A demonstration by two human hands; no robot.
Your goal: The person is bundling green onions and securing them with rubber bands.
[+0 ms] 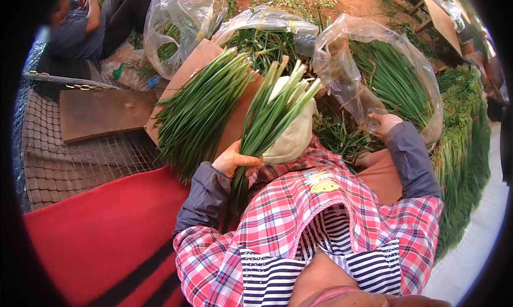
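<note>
Slanting away from the body and toward the right, the held bunch of green stalks point(271, 113) runs out beyond the left hand point(235, 160), pale ends farthest, with some green trailing below the fist. That hand is closed around it; the right hand point(385, 125), well apart, touches the edge of a clear plastic bag point(337, 66), and I cannot tell whether its fingers are closed on the plastic. The loose pile of stalks point(206, 106) lies just left of the held bunch on a tilted board point(206, 51), its long axis slanting much the same way, nearer the left hand. Counted: one held bunch, one pile on that board, two hands, one heap of greens point(462, 146) at far right, and one other person point(80, 37) at upper left.
</note>
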